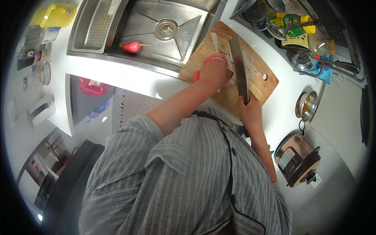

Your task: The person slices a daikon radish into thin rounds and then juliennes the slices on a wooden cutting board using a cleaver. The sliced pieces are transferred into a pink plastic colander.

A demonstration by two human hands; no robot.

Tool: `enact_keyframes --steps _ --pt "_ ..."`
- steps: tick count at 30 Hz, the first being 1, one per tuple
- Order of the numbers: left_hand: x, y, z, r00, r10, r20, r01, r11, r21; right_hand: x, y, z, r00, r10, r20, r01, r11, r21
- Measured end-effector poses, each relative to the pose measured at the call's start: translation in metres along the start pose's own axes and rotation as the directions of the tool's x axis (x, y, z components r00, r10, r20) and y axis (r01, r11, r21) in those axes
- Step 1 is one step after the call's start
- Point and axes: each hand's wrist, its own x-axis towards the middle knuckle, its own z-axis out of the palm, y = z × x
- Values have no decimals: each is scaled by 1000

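My left hand (213,73) presses down on red-edged white radish slices (216,58) on a wooden cutting board (226,101). In my right hand (249,111) is the handle of a broad kitchen knife; its blade (239,64) lies just right of my left fingers. Thin white strips (250,67) are scattered on the board right of the blade, and a long white piece (215,42) lies near its far corner. A red radish piece (196,76) shows beside my left wrist, partly hidden.
A whole red radish (132,47) lies in the steel sink (188,35), left of the board. A rack (311,72) with bottles and ladles stands at the far right. Nearer are a small steel bowl (310,110) and an electric cooker (296,158). A perforated tray (100,29) sits at the sink's left.
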Motion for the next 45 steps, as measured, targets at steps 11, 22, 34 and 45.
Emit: enact_keyframes --steps 11,22,34,45 --pt "-2 -1 0 997 -52 65 48 997 53 3 -12 0 997 -68 39 71 994 -81" --pt "-4 -10 -4 998 45 38 -46 999 9 34 16 13 995 -86 57 81 993 80" --pt "0 -8 8 998 19 -58 -17 999 41 23 14 28 991 -130 10 130 991 -33" --pt "-10 -10 0 999 29 -33 -28 1000 12 25 18 21 992 -93 81 98 994 -54"
